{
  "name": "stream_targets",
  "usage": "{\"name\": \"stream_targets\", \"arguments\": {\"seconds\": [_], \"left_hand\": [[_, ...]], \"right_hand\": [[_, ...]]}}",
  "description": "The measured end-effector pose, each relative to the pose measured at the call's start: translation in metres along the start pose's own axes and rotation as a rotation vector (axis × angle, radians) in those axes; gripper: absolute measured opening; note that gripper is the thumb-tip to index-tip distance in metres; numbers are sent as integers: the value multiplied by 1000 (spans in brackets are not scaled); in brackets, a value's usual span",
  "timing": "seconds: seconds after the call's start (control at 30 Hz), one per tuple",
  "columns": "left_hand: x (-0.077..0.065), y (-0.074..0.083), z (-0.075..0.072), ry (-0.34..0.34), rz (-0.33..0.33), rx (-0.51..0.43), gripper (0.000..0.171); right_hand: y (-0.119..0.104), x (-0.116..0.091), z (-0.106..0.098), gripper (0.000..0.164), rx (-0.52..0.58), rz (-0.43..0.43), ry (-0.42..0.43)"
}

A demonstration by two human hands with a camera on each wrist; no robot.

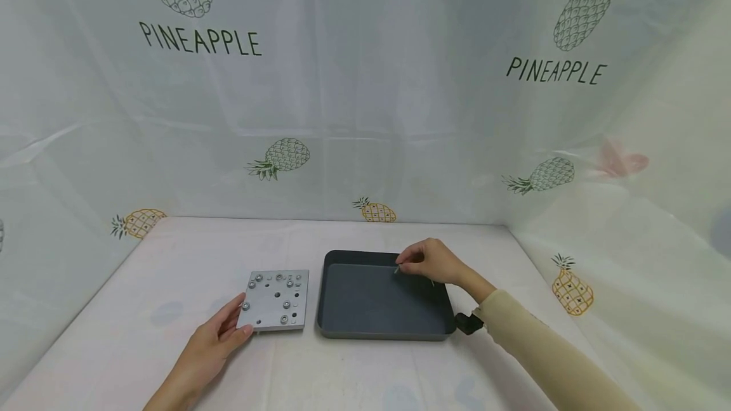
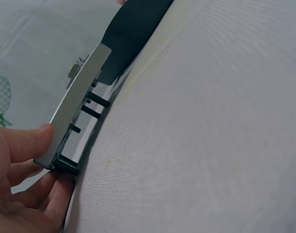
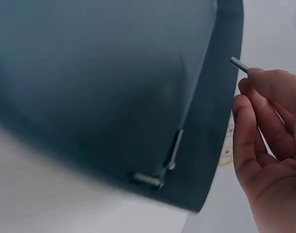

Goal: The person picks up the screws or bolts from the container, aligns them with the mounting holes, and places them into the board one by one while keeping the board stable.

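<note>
My left hand grips the near left corner of a square silver metal plate, thumb on one side and fingers curled at the other. Several socket-head screws stick up from the plate among open holes. In the left wrist view, dark shafts poke out of its underside, and the plate stands above the cloth. Over the far right part of a dark grey tray, my right hand pinches a small metal screw between thumb and fingertips. Its shaft points out; the other end is hidden in the fingers.
Two loose screws, one along the wall and another beside it, lie in a corner of the tray. A black strap piece shows by the right cuff. Pineapple-printed sheeting rises behind the cloth-covered table.
</note>
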State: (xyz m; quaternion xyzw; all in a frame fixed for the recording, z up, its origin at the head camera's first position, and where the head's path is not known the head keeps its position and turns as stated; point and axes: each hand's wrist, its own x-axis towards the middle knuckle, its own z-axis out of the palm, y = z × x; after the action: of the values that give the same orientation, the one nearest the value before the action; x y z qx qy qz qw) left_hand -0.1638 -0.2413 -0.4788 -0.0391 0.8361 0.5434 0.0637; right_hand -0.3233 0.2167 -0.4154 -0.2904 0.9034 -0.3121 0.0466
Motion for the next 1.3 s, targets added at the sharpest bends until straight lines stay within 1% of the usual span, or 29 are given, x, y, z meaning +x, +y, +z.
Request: {"name": "stream_targets", "arguments": {"seconds": [0.2,0.3,0.43,0.57,0.7,1.07,1.3], "left_hand": [[0,0,0,-5,-11,-12,82],[0,0,0,-5,-13,-13,83],[1,0,0,-4,-14,-10,82],[0,1,0,-1,-17,-2,81],[0,2,0,3,-21,1,81],[1,3,0,5,-21,7,82],[1,2,1,6,-29,0,81]], "right_hand": [[-19,13,3,14,38,-16,-15],[-31,22,7,14,70,-34,-22],[-45,33,14,15,123,-50,-32],[-58,44,24,19,154,-74,-57],[-72,54,33,19,178,-113,-82],[-108,80,57,14,187,-173,-115],[-126,102,76,12,185,-226,-130]]}}
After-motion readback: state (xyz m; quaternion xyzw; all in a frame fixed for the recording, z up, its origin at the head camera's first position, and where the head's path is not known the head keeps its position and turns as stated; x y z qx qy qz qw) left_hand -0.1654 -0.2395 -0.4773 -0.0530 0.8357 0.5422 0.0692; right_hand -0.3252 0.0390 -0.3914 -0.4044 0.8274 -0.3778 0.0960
